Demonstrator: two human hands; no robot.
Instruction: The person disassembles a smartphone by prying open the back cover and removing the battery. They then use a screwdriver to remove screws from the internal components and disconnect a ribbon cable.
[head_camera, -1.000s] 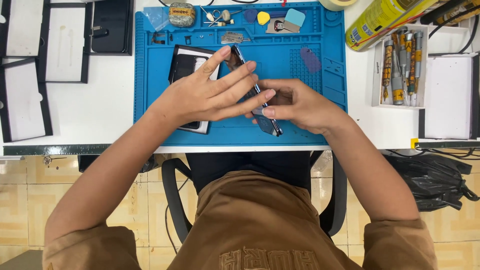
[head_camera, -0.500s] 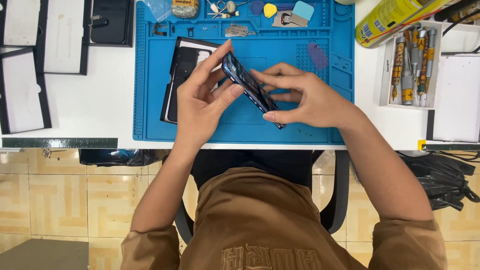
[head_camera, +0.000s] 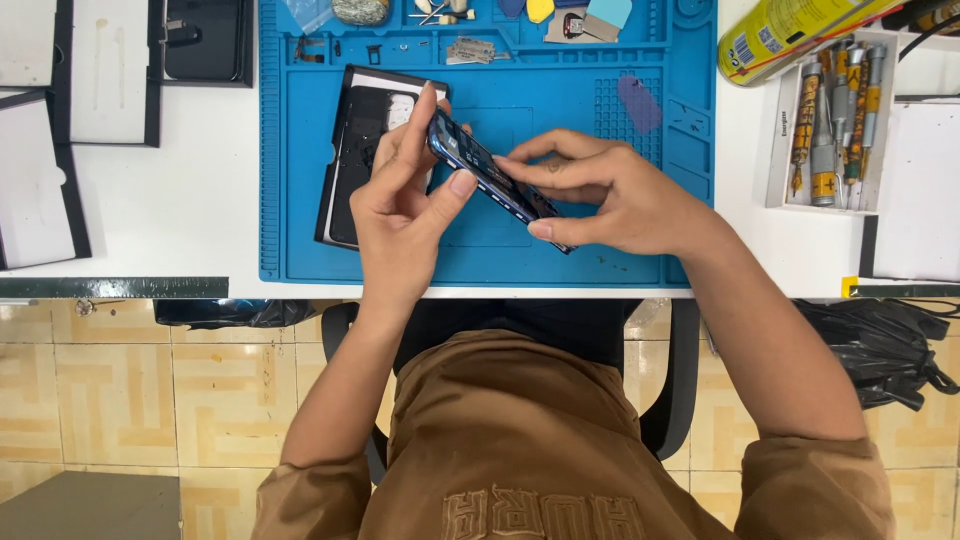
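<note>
Phone (head_camera: 492, 178) tilted on edge, long axis slanting between both hands | left hand (head_camera: 400, 195) pinches upper end | right hand (head_camera: 610, 195) grips lower end, above blue mat (head_camera: 600, 240)

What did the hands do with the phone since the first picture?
Both hands lifted the dark blue phone frame off the blue work mat and tipped it up on edge. The left hand, which lay flat over it, now pinches its upper end; the right hand holds its lower end. The black phone panel on the mat and the white tray of screwdrivers stayed put.
</note>
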